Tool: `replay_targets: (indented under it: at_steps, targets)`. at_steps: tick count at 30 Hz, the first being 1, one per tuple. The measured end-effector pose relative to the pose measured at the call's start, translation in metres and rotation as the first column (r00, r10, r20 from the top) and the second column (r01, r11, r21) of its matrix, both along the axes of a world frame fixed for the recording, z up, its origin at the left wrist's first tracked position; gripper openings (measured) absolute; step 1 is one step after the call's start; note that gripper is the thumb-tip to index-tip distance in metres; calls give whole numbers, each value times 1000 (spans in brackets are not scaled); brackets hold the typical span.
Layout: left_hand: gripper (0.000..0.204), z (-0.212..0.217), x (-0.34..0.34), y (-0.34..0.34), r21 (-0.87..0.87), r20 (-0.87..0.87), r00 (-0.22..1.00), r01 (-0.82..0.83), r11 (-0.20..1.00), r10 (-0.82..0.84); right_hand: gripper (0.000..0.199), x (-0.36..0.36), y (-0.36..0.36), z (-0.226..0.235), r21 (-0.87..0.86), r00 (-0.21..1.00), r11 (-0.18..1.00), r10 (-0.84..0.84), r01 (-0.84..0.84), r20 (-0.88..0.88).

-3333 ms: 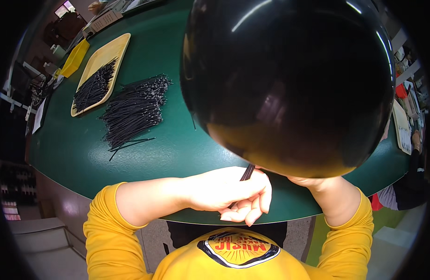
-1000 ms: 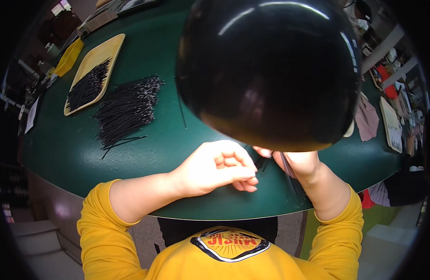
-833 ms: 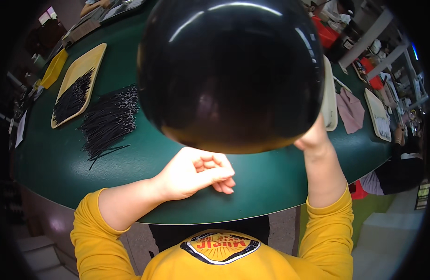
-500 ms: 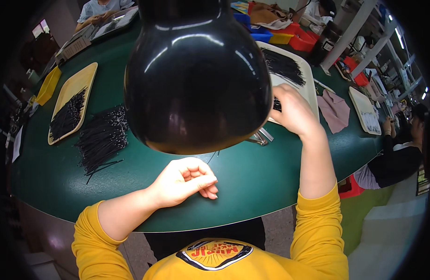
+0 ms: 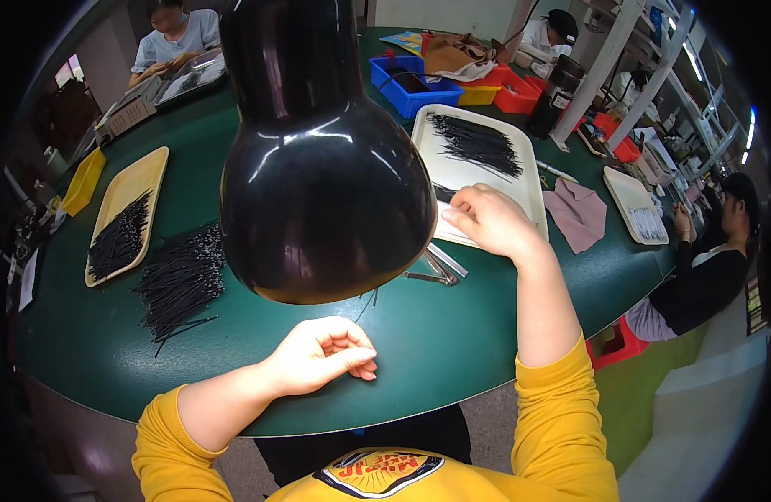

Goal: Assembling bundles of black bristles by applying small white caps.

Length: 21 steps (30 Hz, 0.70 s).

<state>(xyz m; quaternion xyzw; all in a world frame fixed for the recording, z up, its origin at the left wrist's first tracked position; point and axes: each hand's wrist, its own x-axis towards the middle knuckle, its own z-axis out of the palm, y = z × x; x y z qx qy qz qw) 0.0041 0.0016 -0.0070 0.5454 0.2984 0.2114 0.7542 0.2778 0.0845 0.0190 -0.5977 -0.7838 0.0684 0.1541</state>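
Note:
My right hand reaches over the near edge of a cream tray, fingers pinched together beside a small bunch of thin black strands. What the fingertips hold, if anything, is too small to make out. A larger bundle of black strands lies at the tray's far end. My left hand rests on the green table with fingers curled in and thumb across them; nothing shows in it. Just beyond it lie a few loose dark strands. Metal tweezer-like tools lie between the tray and the lamp.
A big black lamp head hangs over the middle and hides part of the table. On the left are a pile of black strands, a wooden tray and a yellow bin. A pink cloth lies right. Other people sit around the table.
The whole view has shifted, so the lamp sits further left and more of the cream tray shows. My right hand stays at the tray, its fingers now drawn together. My left hand keeps its curled pose.

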Motion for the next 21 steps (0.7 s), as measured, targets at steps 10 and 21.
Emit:
replay_targets:
  at_steps: [10,21]
  targets:
    - [10,-4,-2,-2,50,-7,1000,-14,999,14,24,10,32,-28,332,986,934,-87,130,-143]
    - [15,0,-1,-3,589,-135,991,77,804,4,17,-27,13,-22,235,938,972,79,3,-337]
